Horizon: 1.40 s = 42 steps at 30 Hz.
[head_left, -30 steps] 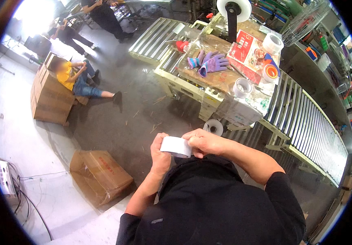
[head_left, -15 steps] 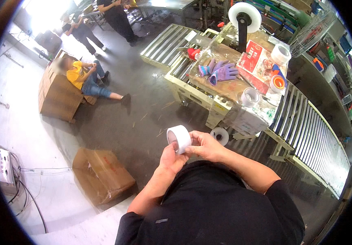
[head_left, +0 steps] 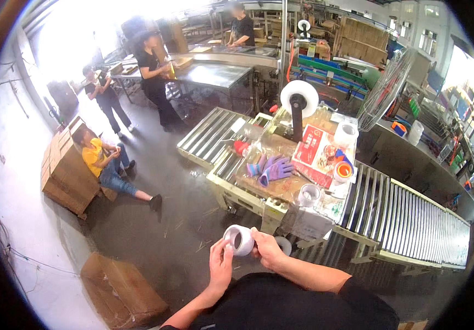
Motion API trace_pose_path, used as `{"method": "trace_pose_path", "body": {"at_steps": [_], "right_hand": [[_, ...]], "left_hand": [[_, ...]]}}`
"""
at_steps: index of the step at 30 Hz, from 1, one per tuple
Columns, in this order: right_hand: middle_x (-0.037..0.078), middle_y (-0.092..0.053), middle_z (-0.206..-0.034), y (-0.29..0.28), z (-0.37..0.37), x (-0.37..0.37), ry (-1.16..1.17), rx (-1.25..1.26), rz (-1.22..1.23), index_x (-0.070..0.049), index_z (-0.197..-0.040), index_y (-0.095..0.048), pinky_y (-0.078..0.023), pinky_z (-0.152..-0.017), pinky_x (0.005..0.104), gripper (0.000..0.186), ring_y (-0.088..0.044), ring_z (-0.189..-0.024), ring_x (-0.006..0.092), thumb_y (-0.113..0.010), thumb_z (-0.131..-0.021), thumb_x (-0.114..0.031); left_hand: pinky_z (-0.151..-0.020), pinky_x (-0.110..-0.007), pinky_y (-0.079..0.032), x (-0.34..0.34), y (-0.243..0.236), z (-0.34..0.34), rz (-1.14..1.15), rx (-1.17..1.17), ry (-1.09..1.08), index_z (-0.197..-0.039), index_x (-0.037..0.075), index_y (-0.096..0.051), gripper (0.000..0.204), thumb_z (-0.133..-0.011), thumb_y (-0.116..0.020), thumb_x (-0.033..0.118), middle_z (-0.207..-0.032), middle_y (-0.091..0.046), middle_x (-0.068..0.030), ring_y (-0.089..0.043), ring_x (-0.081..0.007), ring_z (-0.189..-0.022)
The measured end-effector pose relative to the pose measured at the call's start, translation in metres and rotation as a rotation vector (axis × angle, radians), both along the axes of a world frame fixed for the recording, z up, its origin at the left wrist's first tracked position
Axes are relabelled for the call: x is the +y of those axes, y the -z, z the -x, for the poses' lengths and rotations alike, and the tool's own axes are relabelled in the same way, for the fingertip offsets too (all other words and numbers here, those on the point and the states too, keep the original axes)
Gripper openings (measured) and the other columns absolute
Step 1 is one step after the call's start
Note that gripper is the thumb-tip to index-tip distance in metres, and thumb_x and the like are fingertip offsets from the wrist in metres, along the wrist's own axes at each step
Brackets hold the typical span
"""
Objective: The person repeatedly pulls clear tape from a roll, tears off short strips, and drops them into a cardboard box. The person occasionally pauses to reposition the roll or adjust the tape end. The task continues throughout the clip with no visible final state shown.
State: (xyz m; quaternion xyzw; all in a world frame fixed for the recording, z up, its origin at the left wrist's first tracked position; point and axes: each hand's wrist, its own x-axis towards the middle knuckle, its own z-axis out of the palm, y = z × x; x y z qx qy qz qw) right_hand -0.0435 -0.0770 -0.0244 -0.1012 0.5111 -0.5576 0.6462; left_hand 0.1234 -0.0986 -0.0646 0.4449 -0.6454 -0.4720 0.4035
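Note:
Between my two hands, in front of my body, is a wide roll of clear-white packing tape (head_left: 241, 240). My left hand (head_left: 221, 263) holds the roll's left side, fingers against its rim. On the other side, my right hand (head_left: 266, 247) is closed at the roll's right edge, thumb on top and fingers curled out of sight. Beyond my hands stands a carton-sealing machine, its top (head_left: 273, 190) bearing purple gloves (head_left: 274, 170), a red printed sheet (head_left: 315, 155), a tape dispenser with an orange core (head_left: 343, 171) and two more tape rolls, one at the near edge (head_left: 309, 194).
A roller conveyor (head_left: 407, 220) runs off to the right, with a shorter one (head_left: 215, 135) at the far left of the machine. A cardboard box (head_left: 121, 291) lies at lower left. A person in yellow (head_left: 95, 159) sits against stacked cartons (head_left: 66, 176); several others stand farther back.
My view has tilted up, bringing more of the far room in. The tape roll has been turned so its open core shows more, and my fingers have shifted on it.

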Motion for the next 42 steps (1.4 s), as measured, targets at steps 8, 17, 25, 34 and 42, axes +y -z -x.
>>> {"method": "trace_pose_path", "body": {"at_steps": [8,17,25,34,42], "right_hand": [[-0.004,-0.053,-0.074,-0.011,0.004,0.001,-0.082,-0.481,0.198,-0.008,-0.102,-0.059,-0.041,-0.054,0.0223,0.023,-0.046,-0.061,0.0057,-0.058,-0.097,-0.030],[0.009,-0.064,-0.081,-0.006,0.038,0.023,-0.316,0.642,0.284,-0.005,-0.089,-0.062,-0.051,-0.065,0.0371,0.036,-0.061,-0.069,0.0233,-0.044,-0.099,-0.034],[0.016,-0.054,-0.117,0.040,0.253,0.042,0.027,2.109,-0.303,-0.005,-0.107,-0.059,-0.043,-0.094,0.0473,0.027,-0.050,-0.113,0.0341,-0.059,-0.084,-0.018],[0.016,-0.060,-0.109,0.063,0.292,0.035,-0.226,1.879,-0.482,-0.004,-0.107,-0.056,-0.046,-0.088,0.0475,0.029,-0.057,-0.106,0.0343,-0.063,-0.085,-0.022],[0.004,-0.058,-0.072,0.012,0.214,0.045,0.235,0.960,-0.002,-0.005,-0.105,-0.048,-0.041,-0.047,0.0237,0.018,-0.051,-0.052,0.0094,-0.052,-0.097,-0.021]], "left_hand": [[-0.103,-0.045,-0.036,-0.017,-0.042,-0.003,0.268,-0.277,0.171,-0.107,-0.001,-0.064,0.028,-0.090,-0.063,0.021,-0.129,-0.053,-0.0214,-0.044,-0.0366,-0.124],[-0.073,-0.030,-0.049,-0.006,-0.025,0.007,-0.653,0.504,0.057,-0.105,0.001,-0.062,0.023,-0.093,-0.058,0.021,-0.092,-0.067,-0.0055,-0.062,-0.0171,-0.075],[-0.073,-0.036,-0.052,-0.008,-0.006,-0.033,-0.908,0.684,0.080,-0.107,0.002,-0.061,0.033,-0.093,-0.059,0.032,-0.089,-0.065,-0.0088,-0.062,-0.0216,-0.075],[-0.080,-0.046,-0.053,-0.008,-0.023,-0.027,-1.258,0.876,0.304,-0.087,0.006,-0.059,0.033,-0.100,-0.044,0.033,-0.071,-0.059,-0.0064,-0.061,-0.0271,-0.072],[-0.087,-0.051,-0.050,-0.022,-0.011,-0.040,-1.079,0.968,0.262,-0.112,0.003,-0.060,0.033,-0.096,-0.043,0.027,-0.097,-0.065,-0.0129,-0.064,-0.0313,-0.095]]}}
